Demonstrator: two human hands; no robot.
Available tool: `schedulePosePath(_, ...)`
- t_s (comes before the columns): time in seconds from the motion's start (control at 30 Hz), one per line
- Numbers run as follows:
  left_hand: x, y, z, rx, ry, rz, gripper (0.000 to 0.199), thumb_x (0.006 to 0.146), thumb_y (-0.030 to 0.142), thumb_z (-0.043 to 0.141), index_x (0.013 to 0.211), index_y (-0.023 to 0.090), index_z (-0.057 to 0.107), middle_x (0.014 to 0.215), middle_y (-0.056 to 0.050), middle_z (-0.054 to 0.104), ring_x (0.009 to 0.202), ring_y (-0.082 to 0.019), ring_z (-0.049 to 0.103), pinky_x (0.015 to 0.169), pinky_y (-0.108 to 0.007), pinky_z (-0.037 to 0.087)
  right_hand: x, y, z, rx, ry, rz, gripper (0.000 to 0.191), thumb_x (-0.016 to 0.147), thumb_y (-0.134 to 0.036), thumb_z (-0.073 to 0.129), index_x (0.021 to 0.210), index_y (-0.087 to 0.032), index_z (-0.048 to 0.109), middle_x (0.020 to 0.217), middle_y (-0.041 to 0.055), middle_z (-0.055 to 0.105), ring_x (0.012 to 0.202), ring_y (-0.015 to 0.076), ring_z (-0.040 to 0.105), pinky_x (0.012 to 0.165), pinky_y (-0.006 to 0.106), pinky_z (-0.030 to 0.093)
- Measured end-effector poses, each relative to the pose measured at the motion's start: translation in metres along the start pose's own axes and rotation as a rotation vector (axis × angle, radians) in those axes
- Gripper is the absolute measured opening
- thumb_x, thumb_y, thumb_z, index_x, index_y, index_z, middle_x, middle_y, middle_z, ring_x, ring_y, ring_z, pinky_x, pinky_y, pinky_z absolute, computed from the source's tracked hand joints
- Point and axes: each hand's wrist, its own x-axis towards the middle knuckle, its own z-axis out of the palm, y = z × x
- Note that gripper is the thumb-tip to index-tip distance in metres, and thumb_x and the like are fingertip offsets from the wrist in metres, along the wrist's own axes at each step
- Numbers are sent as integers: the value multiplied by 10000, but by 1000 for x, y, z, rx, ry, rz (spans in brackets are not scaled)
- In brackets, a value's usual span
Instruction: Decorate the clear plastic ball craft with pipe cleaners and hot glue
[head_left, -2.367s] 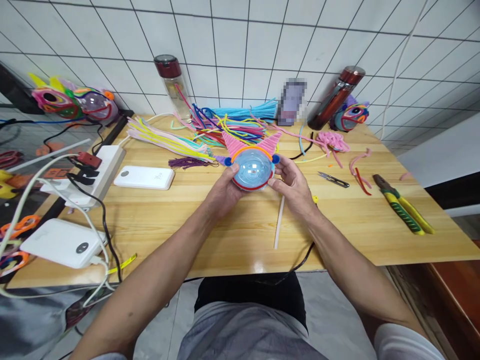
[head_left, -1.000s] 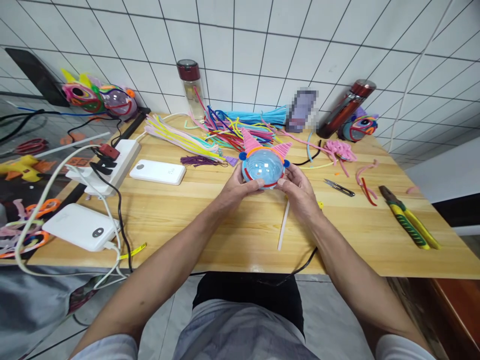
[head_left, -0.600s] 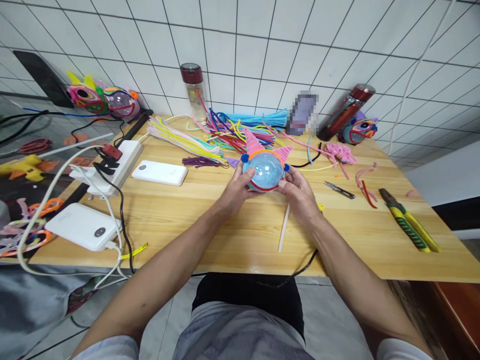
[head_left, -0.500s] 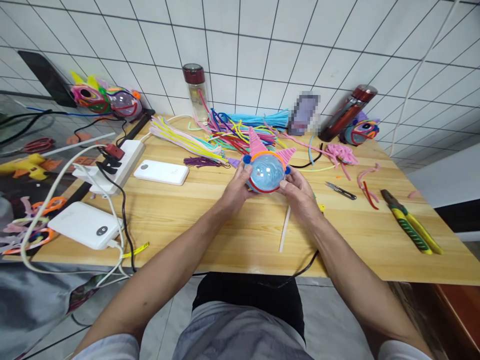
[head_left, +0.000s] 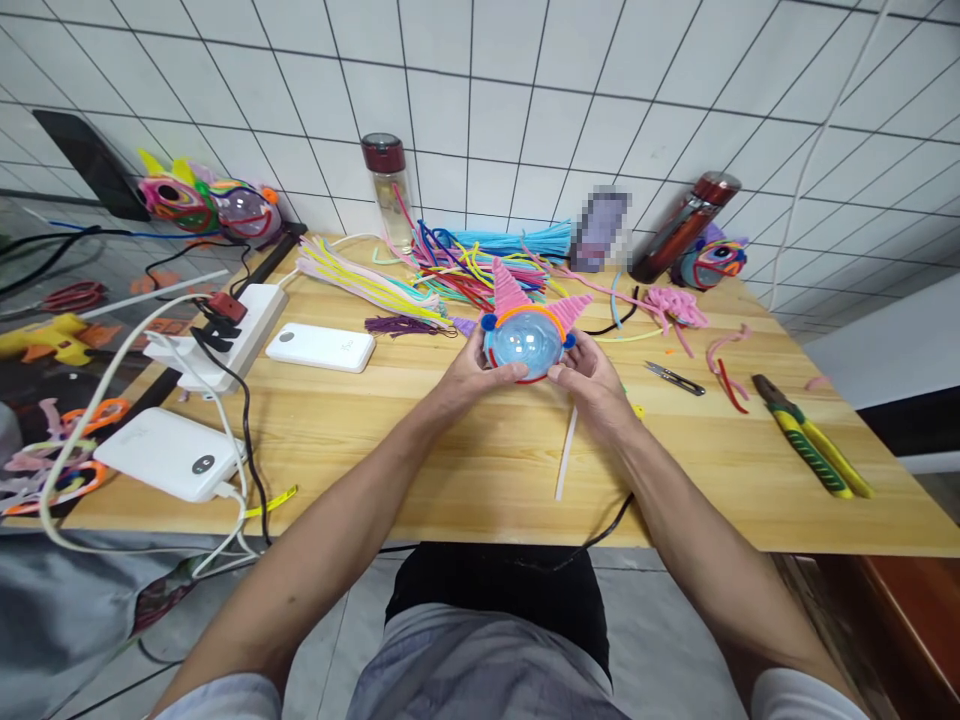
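Between my two hands is a clear bluish plastic ball (head_left: 523, 338) decorated with pipe cleaners. Two pink pointed ears (head_left: 513, 290) rise from its top, an orange band arches below them, and a red strip runs along its lower edge. Small blue rounds sit at both sides. My left hand (head_left: 480, 368) is closed around the left side, its thumb lying across the lower front. On the right side, my right hand (head_left: 589, 375) grips the ball with its thumb at the lower edge. The fingers behind the ball are hidden. A white stick (head_left: 566, 455) lies below my right hand.
Bundles of colourful pipe cleaners (head_left: 375, 283) lie behind the ball. Snips (head_left: 675, 378) and yellow-green pliers (head_left: 810, 440) are at right. White power banks (head_left: 321, 347), a power strip (head_left: 240, 330) and cables are at left. A glass bottle (head_left: 388, 190) and red flask (head_left: 686, 228) stand by the wall.
My left thumb has moved from the ball's left side down across its lower front, towards my right thumb. The ball has tipped slightly; both hands still hold it. The view has shifted a little.
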Motion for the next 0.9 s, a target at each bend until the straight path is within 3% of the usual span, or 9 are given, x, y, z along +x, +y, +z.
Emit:
schedulePosePath(0.1, 3, -1, -7, 10, -15, 10, 924, 650, 482, 1068, 1419, 241, 615, 1459, -120, 713, 1387, -323, 685, 1194, -426, 525, 5, 4, -5, 2, -7, -9, 793, 634, -478, 1010, 1344, -329, 690, 1477, 64, 732, 1430, 321, 651, 1267, 509, 506)
schedulePosePath(0.33, 7, -5, -15, 80, 6, -15, 952, 549, 434, 1111, 1336, 221, 620, 1471, -140, 696, 1399, -335, 671, 1194, -447, 537, 14, 8, -16, 52, 7, 58, 598, 657, -342, 899, 1232, -313, 738, 1382, 48, 799, 1357, 310, 709, 1204, 515, 558)
schedulePosePath(0.47, 10, -6, -16, 144, -3, -23, 979, 478, 385, 1126, 1305, 210, 632, 1450, -148, 703, 1377, -348, 680, 1159, -449, 564, 16, 8, -15, 49, -37, 59, 547, 668, -351, 913, 1190, -285, 765, 1354, 58, 819, 1395, 318, 698, 1256, 528, 517)
schedulePosePath(0.57, 13, -2, -16, 118, 64, -13, 936, 485, 423, 1120, 1270, 209, 659, 1382, -129, 741, 1329, -332, 706, 1158, -438, 560, 19, 0, -21, 50, -28, 55, 577, 693, -412, 936, 1231, -295, 760, 1395, 65, 811, 1402, 321, 702, 1243, 542, 535)
schedulePosePath(0.67, 18, 9, -14, 4, 158, 60, 889, 509, 506, 1101, 1244, 232, 680, 1289, -88, 777, 1291, -294, 722, 1163, -411, 546, 24, -14, -40, -51, 74, -13, 547, 713, -439, 926, 1220, -298, 774, 1362, 69, 827, 1328, 323, 743, 1191, 558, 572)
schedulePosePath(0.8, 21, 27, -12, -108, 206, 151, 876, 553, 518, 1084, 1291, 275, 678, 1197, -47, 800, 1241, -237, 733, 1090, -350, 565, 27, -33, -83, -396, 241, -111, 295, 799, -415, 795, 1030, -235, 831, 996, 72, 864, 941, 274, 808, 984, 499, 652)
schedulePosePath(0.9, 23, 33, -10, -152, 220, 153, 897, 554, 497, 1087, 1323, 301, 668, 1150, -32, 814, 1218, -221, 738, 999, -303, 586, 23, -43, -119, -621, 347, -123, 274, 879, -387, 681, 1015, -216, 846, 932, 71, 854, 761, 230, 775, 825, 422, 648)
